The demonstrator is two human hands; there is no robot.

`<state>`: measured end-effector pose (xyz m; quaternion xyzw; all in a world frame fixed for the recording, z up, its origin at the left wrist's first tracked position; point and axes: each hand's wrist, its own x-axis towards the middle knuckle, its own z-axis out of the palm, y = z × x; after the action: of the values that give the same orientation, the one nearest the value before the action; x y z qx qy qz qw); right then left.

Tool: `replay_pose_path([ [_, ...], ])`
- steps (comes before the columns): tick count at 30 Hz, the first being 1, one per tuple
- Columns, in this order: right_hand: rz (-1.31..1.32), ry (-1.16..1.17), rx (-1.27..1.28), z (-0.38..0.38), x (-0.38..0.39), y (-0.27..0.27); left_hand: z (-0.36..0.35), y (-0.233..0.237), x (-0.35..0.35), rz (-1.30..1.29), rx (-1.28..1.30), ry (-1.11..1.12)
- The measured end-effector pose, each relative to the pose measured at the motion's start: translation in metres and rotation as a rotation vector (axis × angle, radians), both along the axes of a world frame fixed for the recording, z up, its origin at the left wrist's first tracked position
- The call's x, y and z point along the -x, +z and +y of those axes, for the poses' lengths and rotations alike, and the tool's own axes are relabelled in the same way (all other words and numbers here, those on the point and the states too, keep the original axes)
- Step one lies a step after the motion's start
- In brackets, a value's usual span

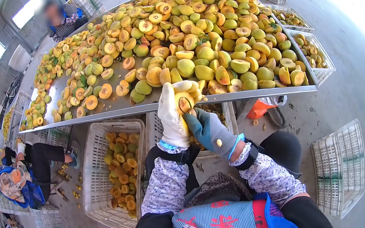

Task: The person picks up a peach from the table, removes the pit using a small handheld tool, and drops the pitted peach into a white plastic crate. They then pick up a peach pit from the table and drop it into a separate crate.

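Note:
My left hand (174, 115), in a white glove, is closed around a halved yellow fruit (185, 104) whose brown pit cavity faces up. Close beside it, my right hand (210, 128), in a blue and grey glove, has its fingers closed at the lower edge of the fruit on a small curved tool (187, 105), which is mostly hidden. Both hands are just past the near edge of a metal table (167, 106) heaped with halved and whole fruit (207, 54). A pale pit or scrap sticks to the right glove's back.
Below the table's edge, a white crate (91, 187) holds halved fruit, with another crate behind my hands. An empty crate (339, 169) lies at the right, and filled crates (316, 51) line the table's right side. Co-workers sit at the left (27, 168) and across the table.

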<state>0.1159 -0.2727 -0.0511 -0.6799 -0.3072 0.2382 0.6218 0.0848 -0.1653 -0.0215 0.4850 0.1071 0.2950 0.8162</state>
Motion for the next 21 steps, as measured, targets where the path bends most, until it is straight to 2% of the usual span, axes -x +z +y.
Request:
replay_pose_path([
  [3,0.096,0.059,-0.065,-0.001,0.002,-0.002,0.000,0.002,0.003,0.002,-0.234,0.041],
  [4,0.118,0.076,-0.108,-0.001,0.002,-0.002,0.001,0.002,0.002,-0.033,-0.191,-0.007],
  [7,0.502,0.231,0.079,-0.022,-0.001,0.043,0.008,0.004,0.000,-0.131,-0.117,-0.181],
  [11,0.486,0.164,0.067,-0.024,0.001,0.041,0.006,0.035,0.005,0.133,-0.063,-0.263],
  [13,0.448,0.177,0.134,-0.020,0.004,0.032,0.005,0.021,0.002,0.082,-0.051,-0.205],
  [16,0.850,0.443,0.033,-0.028,-0.001,0.045,0.004,0.014,0.000,0.020,-0.038,-0.180],
  [18,1.086,0.580,-0.097,-0.022,-0.004,0.022,0.007,0.011,-0.003,0.005,-0.050,-0.193],
  [19,1.220,0.645,-0.170,-0.018,-0.007,0.014,0.009,0.005,-0.006,-0.035,0.102,-0.228],
  [20,1.354,0.709,-0.245,-0.017,-0.009,0.009,0.010,0.001,-0.007,-0.069,0.141,-0.249],
  [21,1.332,0.703,-0.227,-0.017,-0.010,0.007,0.012,-0.001,-0.007,-0.102,0.179,-0.269],
])
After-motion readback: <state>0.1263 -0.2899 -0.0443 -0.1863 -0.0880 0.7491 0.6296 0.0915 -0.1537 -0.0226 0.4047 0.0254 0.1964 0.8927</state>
